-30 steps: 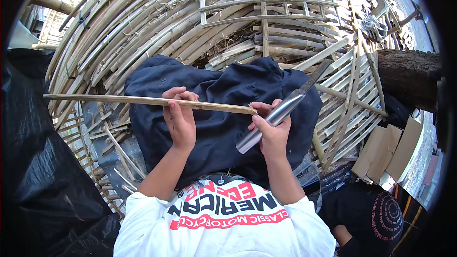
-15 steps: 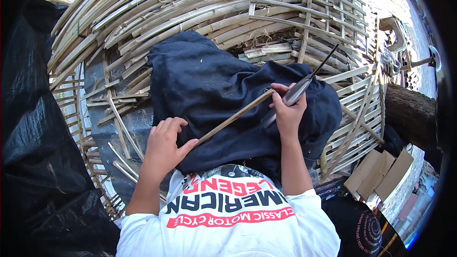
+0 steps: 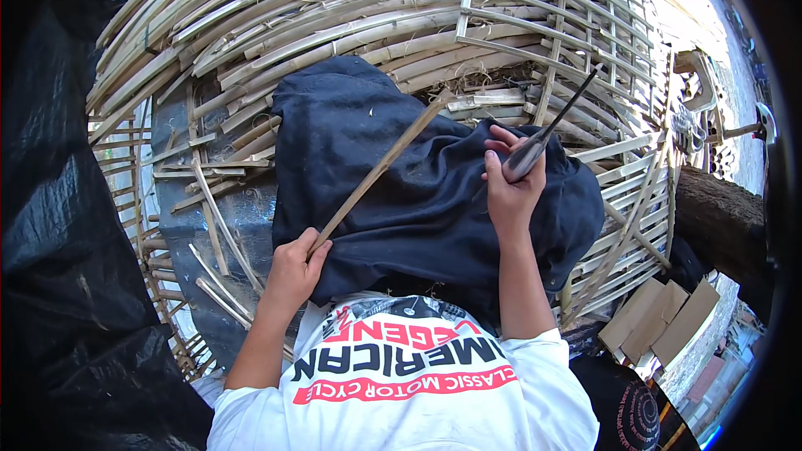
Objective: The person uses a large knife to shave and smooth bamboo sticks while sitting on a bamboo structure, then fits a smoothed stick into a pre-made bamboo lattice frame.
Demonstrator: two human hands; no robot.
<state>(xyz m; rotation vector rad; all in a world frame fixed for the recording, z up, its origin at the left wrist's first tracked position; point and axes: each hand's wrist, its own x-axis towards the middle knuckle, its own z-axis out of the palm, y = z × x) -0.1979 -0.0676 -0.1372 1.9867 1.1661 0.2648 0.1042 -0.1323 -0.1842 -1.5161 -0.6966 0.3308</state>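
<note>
Evidently, the left hand [image 3: 294, 271] grips a bamboo strip [image 3: 380, 169], hiding its near end; the right hand [image 3: 514, 194] clasps a knife [image 3: 528, 156] whose butt I can't see.

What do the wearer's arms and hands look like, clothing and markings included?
Short white cloth sleeves, part of a white T-shirt with large red and black print and a red band. Below the sleeves, bare forearms. The left hand and right hand are ungloved, with bare fingers. No watch, rings or cables visible on either arm.
</note>
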